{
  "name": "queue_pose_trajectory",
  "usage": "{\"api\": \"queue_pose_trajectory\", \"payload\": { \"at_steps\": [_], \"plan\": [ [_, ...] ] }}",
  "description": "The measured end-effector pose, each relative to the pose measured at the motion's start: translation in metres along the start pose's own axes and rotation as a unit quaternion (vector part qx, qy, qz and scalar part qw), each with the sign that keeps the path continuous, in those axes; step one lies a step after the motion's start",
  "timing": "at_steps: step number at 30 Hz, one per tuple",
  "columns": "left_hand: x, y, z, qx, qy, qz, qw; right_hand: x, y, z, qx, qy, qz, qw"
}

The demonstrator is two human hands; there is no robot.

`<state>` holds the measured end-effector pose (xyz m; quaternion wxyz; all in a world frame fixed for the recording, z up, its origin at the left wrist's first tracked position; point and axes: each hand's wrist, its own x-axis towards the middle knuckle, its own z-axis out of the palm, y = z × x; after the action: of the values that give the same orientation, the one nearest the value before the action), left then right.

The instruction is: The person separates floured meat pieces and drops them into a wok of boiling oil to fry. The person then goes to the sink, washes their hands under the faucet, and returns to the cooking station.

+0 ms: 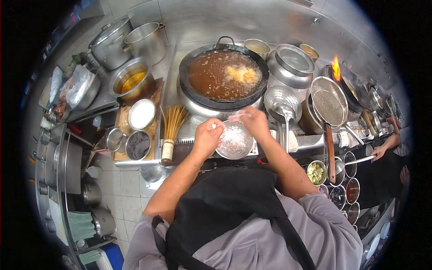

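A metal bowl [235,143] with white powder and pinkish bits in it sits before me, at the stove's front edge. My left hand [207,136] is curled at the bowl's left rim, whitish bits showing at its fingers; its grip is partly hidden. Above the bowl's far right rim, my right hand [254,123], slightly blurred, pinches a pale pink coated piece of food [235,117]. Just beyond, a large black wok [189,96] holds brown bubbling oil [209,74]. Golden pieces of frying food [243,73] float in foam at its right side.
Left of the bowl stand a bamboo wok brush [173,119], a pan of white powder [141,114] and a pot of yellow liquid [132,82]. A perforated skimmer [282,99], ladle [287,131] and wood-handled strainer [329,101] lie right. Flame [335,68] rises near a co-worker's hand [379,152].
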<state>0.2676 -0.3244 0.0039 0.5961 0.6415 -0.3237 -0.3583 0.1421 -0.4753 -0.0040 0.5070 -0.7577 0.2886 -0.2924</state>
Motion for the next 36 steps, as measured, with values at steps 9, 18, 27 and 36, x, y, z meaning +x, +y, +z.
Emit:
{"api": "queue_pose_trajectory", "payload": {
  "at_steps": [9, 18, 27, 36],
  "plan": [
    [0.006, -0.004, -0.016, -0.387, 0.006, -0.042, 0.921, 0.000, 0.009, -0.024, 0.573, -0.110, 0.155, 0.797],
    [0.001, 0.007, -0.022, -0.537, -0.049, -0.051, 0.841, 0.081, 0.015, -0.024, -0.107, 0.039, 0.010, 0.993],
    [-0.007, 0.012, -0.024, -0.467, 0.011, -0.009, 0.884, 0.069, -0.047, -0.045, -0.239, 0.023, -0.092, 0.966],
    [-0.001, 0.020, -0.012, -0.447, -0.017, -0.023, 0.894, 0.000, -0.052, 0.008, 0.090, -0.120, 0.018, 0.988]
  ]
}}
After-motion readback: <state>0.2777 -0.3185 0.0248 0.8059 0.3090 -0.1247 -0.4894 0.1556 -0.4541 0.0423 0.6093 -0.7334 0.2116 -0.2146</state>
